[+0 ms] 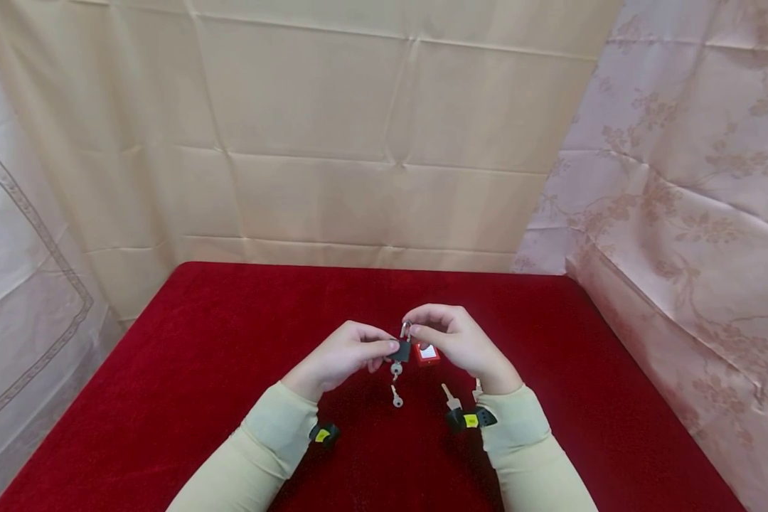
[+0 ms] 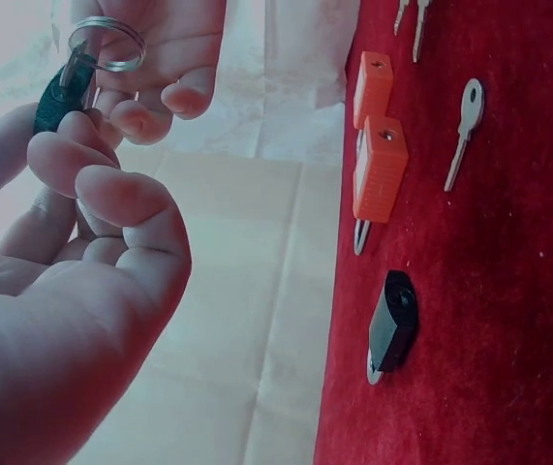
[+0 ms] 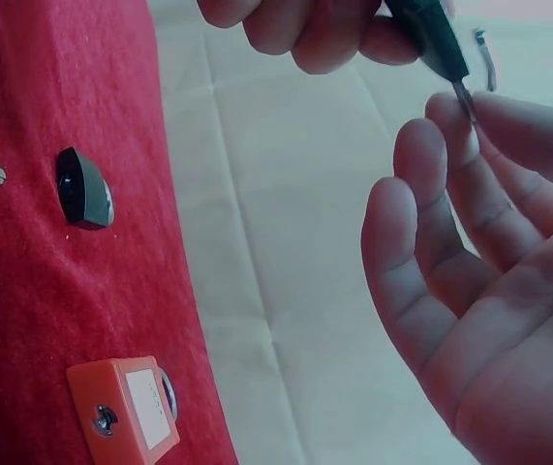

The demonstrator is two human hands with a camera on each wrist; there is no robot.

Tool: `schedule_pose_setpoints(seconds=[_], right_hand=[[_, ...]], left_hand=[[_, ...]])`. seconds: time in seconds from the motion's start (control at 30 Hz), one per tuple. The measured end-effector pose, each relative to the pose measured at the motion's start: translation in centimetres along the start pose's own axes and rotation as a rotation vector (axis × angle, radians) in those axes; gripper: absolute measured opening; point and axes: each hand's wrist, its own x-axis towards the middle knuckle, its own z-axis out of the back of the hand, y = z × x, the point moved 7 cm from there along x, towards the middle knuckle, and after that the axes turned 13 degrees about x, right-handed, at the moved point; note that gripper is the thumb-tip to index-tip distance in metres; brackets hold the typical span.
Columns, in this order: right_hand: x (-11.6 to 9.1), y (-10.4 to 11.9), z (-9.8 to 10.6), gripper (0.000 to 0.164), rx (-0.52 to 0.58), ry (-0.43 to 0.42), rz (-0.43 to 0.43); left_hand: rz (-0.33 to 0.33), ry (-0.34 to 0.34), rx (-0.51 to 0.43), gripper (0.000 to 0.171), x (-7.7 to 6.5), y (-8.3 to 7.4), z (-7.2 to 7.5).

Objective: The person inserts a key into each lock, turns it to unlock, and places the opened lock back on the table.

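Black padlock [image 1: 400,350] held above red table [image 1: 243,320]: left hand [image 1: 345,351] pinches body, right hand [image 1: 461,343] pinches shackle [image 1: 403,329]. Inserted key [image 1: 396,369] juts from underside. Risk: uneven pull could twist padlock from slight fingertip hold, dropping it onto table near loose key [image 1: 397,402]; bumped inserted key might bend.

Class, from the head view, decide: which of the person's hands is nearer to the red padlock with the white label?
Right. The right hand is raised just right of the red padlock; the left hand is raised farther off, to its left.
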Motion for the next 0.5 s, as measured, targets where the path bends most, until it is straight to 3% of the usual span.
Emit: schedule_pose_setpoints(seconds=[0.23,0.5], right_hand=[[-0.18,0.25,0.16,0.018,0.014,0.006,0.019],[-0.12,0.25,0.29,0.02,-0.027,0.005,0.028]], left_hand=[[0.013,0.036,-0.088,0.02,0.01,0.15,-0.22],[0.008,-0.01,0.049,0.019,-0.1,-0.06,0.26]])
